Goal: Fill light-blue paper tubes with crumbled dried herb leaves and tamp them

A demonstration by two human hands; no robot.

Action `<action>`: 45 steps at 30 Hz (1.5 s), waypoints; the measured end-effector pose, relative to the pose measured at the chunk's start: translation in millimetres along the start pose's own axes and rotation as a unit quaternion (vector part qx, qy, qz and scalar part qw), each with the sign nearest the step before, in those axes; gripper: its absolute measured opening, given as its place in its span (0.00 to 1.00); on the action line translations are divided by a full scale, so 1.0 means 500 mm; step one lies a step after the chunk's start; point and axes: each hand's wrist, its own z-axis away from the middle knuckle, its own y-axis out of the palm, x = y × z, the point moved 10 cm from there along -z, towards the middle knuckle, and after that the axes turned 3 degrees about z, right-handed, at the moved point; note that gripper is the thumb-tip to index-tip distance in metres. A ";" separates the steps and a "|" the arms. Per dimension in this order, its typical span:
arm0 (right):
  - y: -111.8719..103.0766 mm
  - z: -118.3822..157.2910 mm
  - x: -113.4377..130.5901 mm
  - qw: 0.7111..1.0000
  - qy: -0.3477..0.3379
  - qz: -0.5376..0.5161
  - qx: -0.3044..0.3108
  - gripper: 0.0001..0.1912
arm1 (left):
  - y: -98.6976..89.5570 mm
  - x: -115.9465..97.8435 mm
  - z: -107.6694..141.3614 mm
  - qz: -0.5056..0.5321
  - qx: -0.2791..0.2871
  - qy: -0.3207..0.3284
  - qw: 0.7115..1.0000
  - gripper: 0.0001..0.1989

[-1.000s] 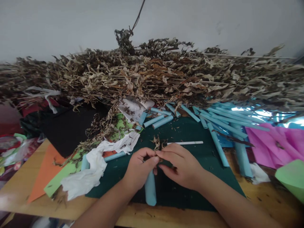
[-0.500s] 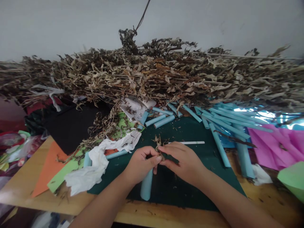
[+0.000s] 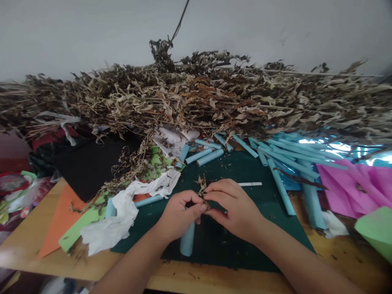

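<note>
Both hands meet over a dark green sheet [image 3: 245, 241], working on a small tuft of dried leaves [image 3: 201, 185]. My left hand [image 3: 182, 214] is closed, its thumb and forefinger pinching the base of the tuft. A light blue paper tube [image 3: 187, 241] runs out from under that hand towards me; whether the other fingers grip it I cannot tell. My right hand [image 3: 234, 204] pinches the same leaves between thumb and fingertips from the right. Just behind the right hand lies a thin white stick [image 3: 250, 184].
A long heap of dried stalks and leaves [image 3: 196, 96] spans the back by the wall. Several blue tubes [image 3: 294, 157] lie at the right and back. Crumpled white tissue [image 3: 110, 224], green paper [image 3: 81, 224] and a black sheet [image 3: 88, 163] are at left; pink paper [image 3: 352, 188] at right.
The view has shifted slightly. My right fingers have lifted and spread a little over the tuft, covering more of the white stick. The left hand keeps its pinch.
</note>
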 end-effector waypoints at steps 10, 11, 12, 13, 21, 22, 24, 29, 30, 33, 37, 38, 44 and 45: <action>-0.001 0.000 0.003 1.000 0.009 0.001 -0.002 0.04 | -0.015 -0.016 -0.001 -0.101 -0.043 0.021 0.994 0.10; -0.001 0.000 0.002 1.000 0.011 0.001 0.000 0.03 | -0.016 -0.014 -0.001 -0.100 -0.043 0.019 0.994 0.10; 0.000 -0.001 0.001 1.000 0.013 0.001 0.004 0.03 | -0.015 -0.012 -0.001 -0.095 -0.041 0.015 0.994 0.10; 0.001 -0.002 0.001 1.000 0.013 0.000 0.009 0.03 | -0.014 -0.009 -0.001 -0.087 -0.038 0.009 0.995 0.10; -0.005 0.001 -0.005 0.999 0.021 -0.049 -0.005 0.02 | 0.005 -0.003 -0.003 -0.002 0.014 0.001 1.000 0.16; -0.007 0.001 -0.007 0.998 0.022 -0.053 -0.013 0.02 | 0.010 0.000 -0.002 0.010 0.027 -0.001 1.000 0.18; -0.011 0.002 -0.008 0.998 0.017 -0.054 -0.025 0.03 | 0.025 0.007 0.000 0.026 0.058 -0.009 0.998 0.20; -0.013 0.005 0.007 0.999 -0.017 -0.035 -0.028 0.03 | 0.033 0.025 0.003 0.063 0.060 -0.051 0.995 0.18; -0.013 0.005 0.009 0.999 -0.021 -0.031 -0.028 0.03 | 0.029 0.020 0.003 0.049 0.052 -0.042 0.997 0.17; -0.013 0.007 0.016 0.999 -0.027 -0.022 -0.038 0.03 | 0.018 -0.019 0.007 -0.079 0.031 0.033 0.996 0.13; -0.014 0.014 0.026 0.997 -0.040 0.012 -0.070 0.04 | 0.013 -0.051 0.013 -0.205 0.004 0.082 0.975 0.10; -0.011 0.015 0.028 0.996 -0.041 0.028 -0.072 0.05 | 0.011 -0.050 0.012 -0.212 -0.005 0.078 0.974 0.09; -0.003 0.016 0.030 0.996 -0.023 0.049 -0.077 0.06 | 0.008 -0.015 0.005 -0.109 -0.013 0.024 0.994 0.09; -0.009 0.013 0.024 0.996 -0.016 0.042 -0.077 0.05 | 0.012 -0.008 0.004 -0.077 0.003 0.012 0.997 0.09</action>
